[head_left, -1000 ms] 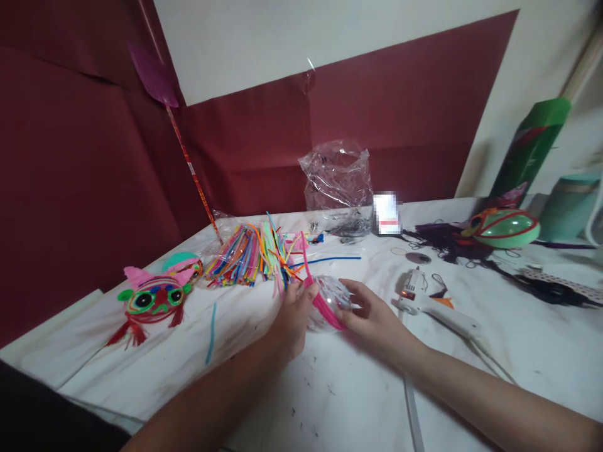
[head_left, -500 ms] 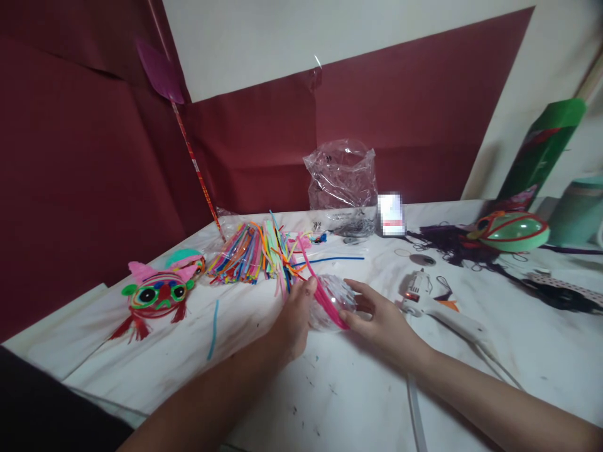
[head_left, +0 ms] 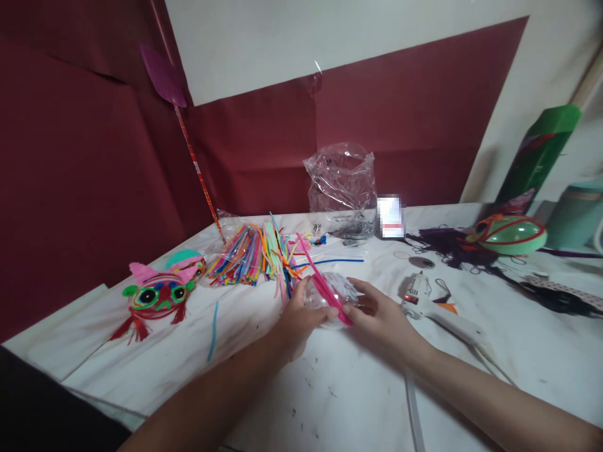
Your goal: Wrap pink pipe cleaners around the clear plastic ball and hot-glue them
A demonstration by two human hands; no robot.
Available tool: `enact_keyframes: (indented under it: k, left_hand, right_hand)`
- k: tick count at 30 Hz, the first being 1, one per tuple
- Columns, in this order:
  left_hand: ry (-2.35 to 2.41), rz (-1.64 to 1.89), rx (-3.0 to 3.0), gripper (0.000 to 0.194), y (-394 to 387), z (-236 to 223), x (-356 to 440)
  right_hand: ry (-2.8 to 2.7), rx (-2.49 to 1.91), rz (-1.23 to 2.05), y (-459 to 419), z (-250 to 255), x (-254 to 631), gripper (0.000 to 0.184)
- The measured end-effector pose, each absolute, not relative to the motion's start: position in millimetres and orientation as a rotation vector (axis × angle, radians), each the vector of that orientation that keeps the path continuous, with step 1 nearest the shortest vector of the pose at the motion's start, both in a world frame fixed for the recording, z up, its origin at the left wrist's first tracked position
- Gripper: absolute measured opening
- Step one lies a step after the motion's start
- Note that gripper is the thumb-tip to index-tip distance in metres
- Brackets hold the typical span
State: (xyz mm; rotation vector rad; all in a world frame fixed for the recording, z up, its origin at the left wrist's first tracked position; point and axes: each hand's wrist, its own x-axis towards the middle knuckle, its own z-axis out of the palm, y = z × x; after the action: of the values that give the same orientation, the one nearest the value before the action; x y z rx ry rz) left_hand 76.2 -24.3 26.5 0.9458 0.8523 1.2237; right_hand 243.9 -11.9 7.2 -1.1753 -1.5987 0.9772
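Between my two hands is a clear plastic ball [head_left: 347, 290] with whitish stuff showing through it. A strip of pink pipe cleaners [head_left: 325, 290] runs slantwise across its front, one end sticking up at the upper left. My left hand [head_left: 298, 317] grips the ball's left side, its thumb pressed on the lower front by the pink strip. From the right, my right hand [head_left: 380, 317] clasps the ball, with thumb and fingers at the strip's lower end. The ball's underside is hidden.
Colourful pipe cleaners [head_left: 240, 254] lie behind my hands, a decorated pink-eared mask [head_left: 160, 295] at left. A hot glue gun [head_left: 445, 317] lies close on the right. Farther back are a clear plastic bag [head_left: 342, 182], a phone [head_left: 391, 216] and a green decorated ball [head_left: 513, 235].
My left thumb has come across the ball's lower front onto the pink strip. The ball has turned slightly, and my right hand has shifted a little.
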Motion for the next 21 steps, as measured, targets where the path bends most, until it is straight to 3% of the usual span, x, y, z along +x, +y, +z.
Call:
enact_keyframes:
  k: [4, 14, 21]
  left_hand:
    - [0.896, 1.245, 0.931, 0.093, -24.9, 25.4, 78.5]
    - [0.988, 1.256, 0.901, 0.077, -24.8, 31.2, 79.9]
    - [0.963, 1.160, 0.960, 0.067, -17.5, 25.1, 71.7]
  right_hand:
    - [-1.605, -1.195, 0.951, -12.6, 7.6, 242.5, 0.078]
    - [-1.577, -1.165, 1.062, -15.4, 5.8, 242.1, 0.078]
    - [-1.507, -1.146, 1.108, -14.8, 6.9, 242.9, 0.057]
